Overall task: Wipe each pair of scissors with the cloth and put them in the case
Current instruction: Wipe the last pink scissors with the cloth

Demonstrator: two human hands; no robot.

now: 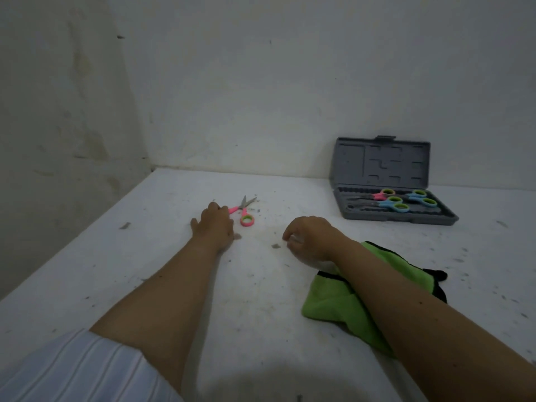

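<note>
One pink scissors (244, 211) under left hand (215, 226)'s fingertips; three in case (397, 211); right hand (309, 237) loosely curled, empty.

Matt grey plastic case (383, 161), soft green cloth (333, 309), dull metal scissor blades (246, 202), scuffed matt white table (145, 271)

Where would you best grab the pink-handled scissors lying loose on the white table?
By the handle end, from the near side. The pink-handled scissors lie with blades parted, pointing toward the wall, loops facing the person. The left hand already touches one loop; the other is free.
</note>
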